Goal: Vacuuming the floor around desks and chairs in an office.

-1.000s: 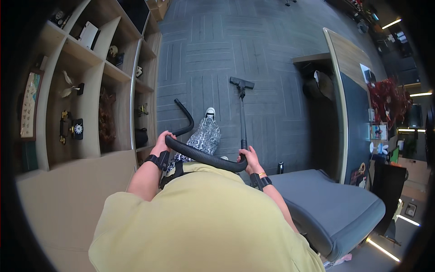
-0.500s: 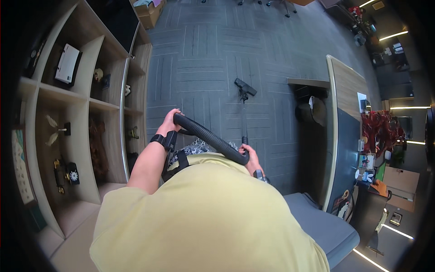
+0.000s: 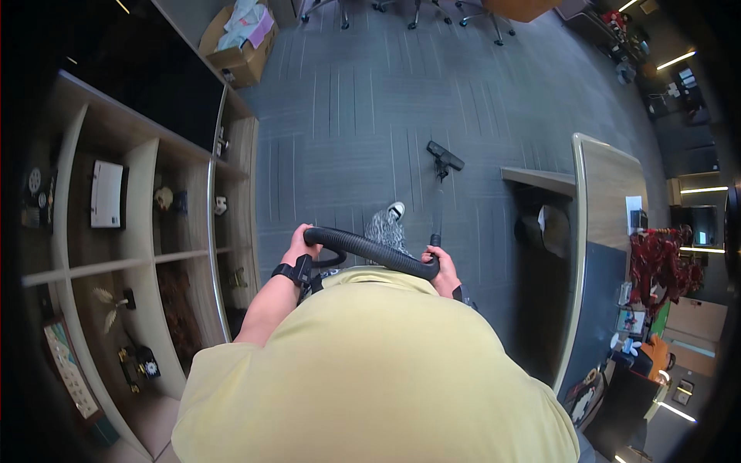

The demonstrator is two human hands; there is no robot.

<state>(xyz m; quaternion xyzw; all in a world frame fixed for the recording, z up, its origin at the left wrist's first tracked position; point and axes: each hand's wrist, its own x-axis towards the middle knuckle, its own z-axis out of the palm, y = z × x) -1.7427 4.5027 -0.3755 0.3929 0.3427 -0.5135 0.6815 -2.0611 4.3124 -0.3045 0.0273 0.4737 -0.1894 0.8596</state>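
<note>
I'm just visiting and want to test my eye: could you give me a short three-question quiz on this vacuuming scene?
1. True or false: both hands grip the ribbed black vacuum hose.
2. Which hand wears a black wrist strap?
3. The black floor nozzle rests on: A) grey carpet tiles, B) the wooden shelf unit, C) the desk.

Key: 1 true, the right hand holds the wand end; 2 left; 3 A.

hose [image 3: 370, 249]: ribbed matt black plastic | floor [image 3: 355, 116]: grey rough carpet tiles | shelf unit [image 3: 154, 255]: smooth pale wood
</note>
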